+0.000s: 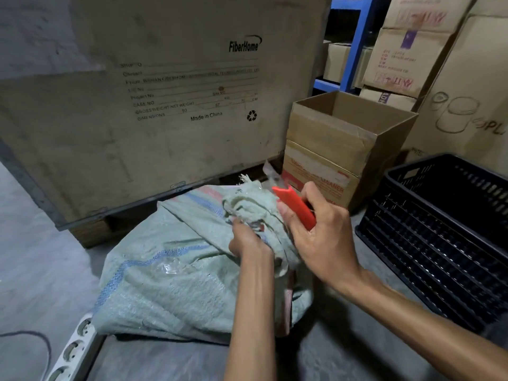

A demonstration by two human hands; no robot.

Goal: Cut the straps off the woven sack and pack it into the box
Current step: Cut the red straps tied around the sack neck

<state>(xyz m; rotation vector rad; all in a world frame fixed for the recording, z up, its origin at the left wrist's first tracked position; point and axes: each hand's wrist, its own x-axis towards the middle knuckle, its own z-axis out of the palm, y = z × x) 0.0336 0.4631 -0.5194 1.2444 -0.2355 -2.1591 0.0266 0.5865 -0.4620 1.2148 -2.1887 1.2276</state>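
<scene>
Gripping the bunched neck of a pale green woven plastic sack [176, 270], the left hand [247, 243] has its fingers curled into the gathered fabric, knuckles toward the camera. Sack lies on the grey concrete floor [35, 257], centre of view, blue stripes running across its side, a scrap of clear plastic film [167, 266] on top. Frayed threads stick up from the bunched end.

Right hand [319, 229] wraps around an orange-handled utility knife [297, 207]; thumb lies along the near side of the handle, other fingers curled over the far side. Knife tip points up and away, just beside the gathered neck; whether the blade touches the fabric cannot be told, that part being blurred.

Open brown cardboard box [343, 144] stands on the floor just behind the hands, flaps up, red print on its front. Black slatted plastic crate [439, 243] to the right. Large grey-brown panel crate printed "FiberHome" [165, 92] fills the left background. Stacked cartons [406, 59] and a blue metal rack [354, 42] behind. White power strip [74, 347] at lower left, touching the sack's edge.
</scene>
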